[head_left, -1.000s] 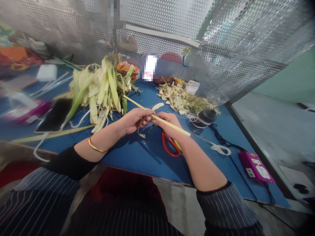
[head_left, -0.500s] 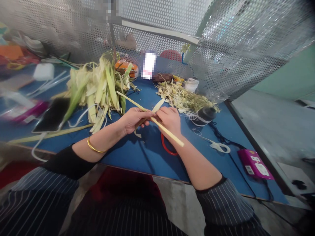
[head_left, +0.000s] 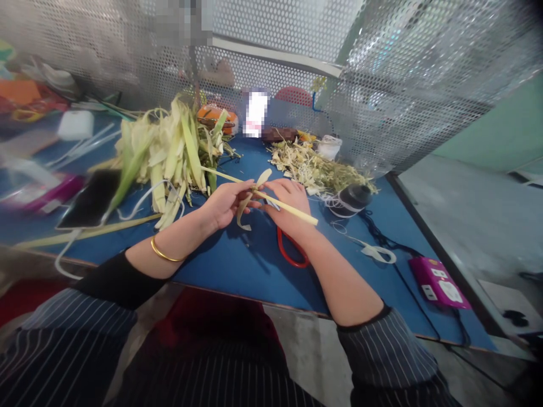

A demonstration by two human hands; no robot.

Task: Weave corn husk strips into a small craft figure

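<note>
My left hand [head_left: 224, 203] is closed in a pinch on a pale, slender plant stalk [head_left: 292, 210] and a husk strip [head_left: 243, 217] that crosses it. The stalk slants from upper left to lower right, its right end passing in front of my right hand [head_left: 291, 206]. The strip's one end sticks up and its other end hangs down. My right hand is curled round a pair of scissors with a red handle loop [head_left: 292, 263]. The loop shows below the wrist and a bit of blade shows by the thumb; the grip itself is mostly hidden.
Corn husks [head_left: 169, 147] are heaped at the left behind a dark phone [head_left: 91, 198] with a white cable. Dried scraps [head_left: 305, 167] lie at the back right near a black thread spool [head_left: 356, 198]. A purple power strip [head_left: 439, 282] sits at right.
The stalk has tilted flatter and its right end has risen. My right fingers have come away from the crossing of stalk and strip. More of the scissors shows.
</note>
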